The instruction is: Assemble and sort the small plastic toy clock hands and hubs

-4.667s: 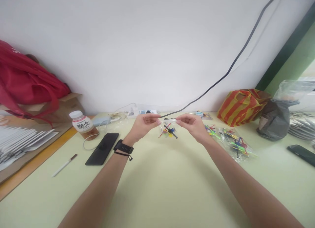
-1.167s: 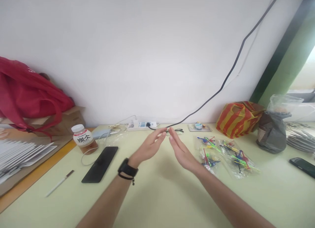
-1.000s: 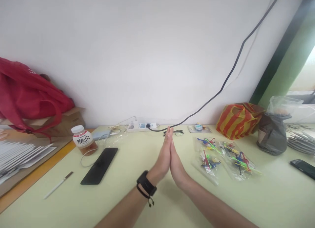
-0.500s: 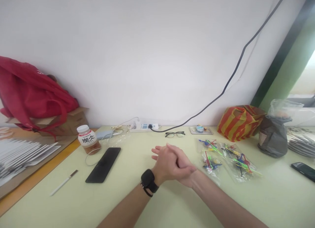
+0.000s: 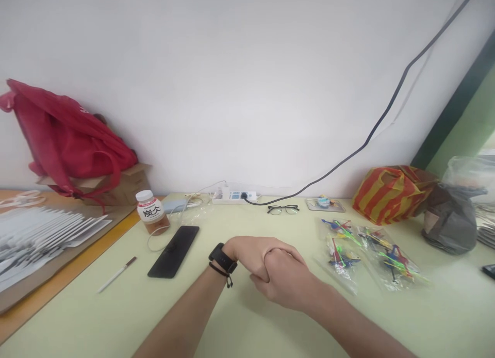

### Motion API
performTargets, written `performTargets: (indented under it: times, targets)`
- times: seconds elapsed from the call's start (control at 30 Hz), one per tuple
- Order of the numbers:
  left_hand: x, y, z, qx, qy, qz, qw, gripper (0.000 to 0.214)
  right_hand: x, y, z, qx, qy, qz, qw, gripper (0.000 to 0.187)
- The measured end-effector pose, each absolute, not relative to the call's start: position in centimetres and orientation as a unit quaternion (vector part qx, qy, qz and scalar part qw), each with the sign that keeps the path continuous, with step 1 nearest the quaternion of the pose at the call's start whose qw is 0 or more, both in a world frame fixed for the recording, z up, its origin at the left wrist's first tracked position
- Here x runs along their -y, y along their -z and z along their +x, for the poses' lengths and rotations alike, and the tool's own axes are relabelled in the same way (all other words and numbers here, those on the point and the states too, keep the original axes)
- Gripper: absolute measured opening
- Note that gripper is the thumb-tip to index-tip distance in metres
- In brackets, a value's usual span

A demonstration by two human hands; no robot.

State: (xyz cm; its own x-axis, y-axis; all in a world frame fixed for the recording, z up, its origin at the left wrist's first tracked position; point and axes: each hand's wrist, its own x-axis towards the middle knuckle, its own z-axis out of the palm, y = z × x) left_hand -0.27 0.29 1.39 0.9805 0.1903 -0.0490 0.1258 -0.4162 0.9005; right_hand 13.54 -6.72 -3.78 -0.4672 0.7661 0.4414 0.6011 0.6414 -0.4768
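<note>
In front of me, over the pale green table [image 5: 247,327], my two hands are clasped together. My left hand [image 5: 249,252], with a black watch [image 5: 223,257] and a dark cord bracelet at its wrist, bends inward and wraps against the right. My right hand [image 5: 290,280] is closed around the left hand's fingers, which are partly hidden behind it. No object shows between the hands. To their right lie clear packets of colourful plastic toys [image 5: 342,260]. A black phone [image 5: 174,252] lies to their left.
A labelled bottle [image 5: 152,213], a white pen-like stick [image 5: 116,275] and stacked white sheets [image 5: 50,234] are at left, near a red bag [image 5: 77,136] on a carton. Behind are a power strip [image 5: 234,197], glasses [image 5: 283,209] and a small tray [image 5: 325,205]. A striped bag [image 5: 390,193] stands right.
My hands have shifted grip: the right hand now closes over the left hand's fingers, where before the left lay across the right. The view has swung slightly left.
</note>
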Motion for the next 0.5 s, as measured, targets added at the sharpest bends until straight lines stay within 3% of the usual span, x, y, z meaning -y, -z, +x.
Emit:
performTargets:
  times: [0.13,0.23,0.33,0.43,0.5]
  targets:
    - [-0.4,-2.4,-1.0,-0.054,-0.003,0.797,0.602,0.081,7.4,2.3,12.8,0.91,-0.021,-0.311,0.272,0.036]
    - [0.1,-2.5,-1.2,-0.054,-0.03,0.77,0.635,0.081,7.1,2.4,12.7,0.899,0.102,-0.224,0.362,0.029]
    - [1.2,-2.3,-0.5,-0.104,-0.135,0.719,0.674,0.07,6.5,2.8,13.0,0.849,0.193,-0.21,0.446,0.02]
    - [2.4,-1.9,1.7,-0.199,-0.249,0.679,0.661,0.054,6.0,2.7,13.7,0.801,0.236,-0.227,0.502,0.025]
    - [3.0,-1.3,3.7,-0.24,-0.329,0.641,0.65,0.06,5.8,2.4,14.2,0.783,0.216,-0.254,0.526,0.028]
